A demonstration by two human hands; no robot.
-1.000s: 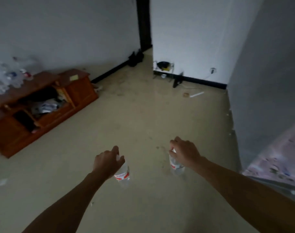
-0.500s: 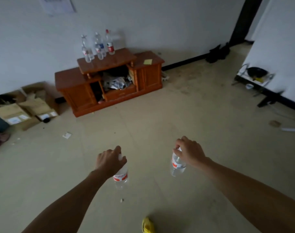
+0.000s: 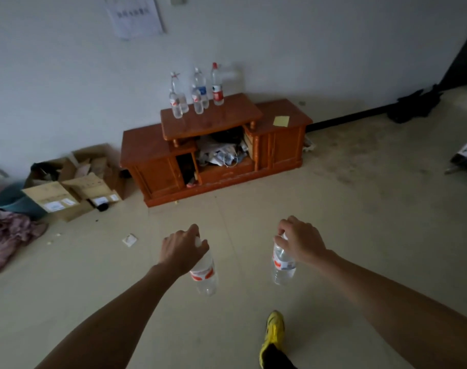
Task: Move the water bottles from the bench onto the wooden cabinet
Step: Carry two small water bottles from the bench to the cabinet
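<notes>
Over the beige floor [image 3: 360, 235], mid-room: left hand [image 3: 181, 249] clenched round the cap and neck of a clear plastic water bottle with a red-and-white label [image 3: 204, 275]; the bottle hangs below the fist. Right hand [image 3: 301, 242] grips a second clear red-labelled bottle [image 3: 283, 265] the same way, by its top. Both are well apart from the reddish-brown wooden cabinet [image 3: 213, 155] at the white wall ahead. A cluster of clear bottles [image 3: 197, 91] stands toward the back-left corner of its raised centre top. Yellow paper square [image 3: 281, 120] lies on the right-hand top. Cardboard boxes [image 3: 67, 187] sit left of the cabinet. Yellow shoe [image 3: 274, 328] is at the bottom edge.
</notes>
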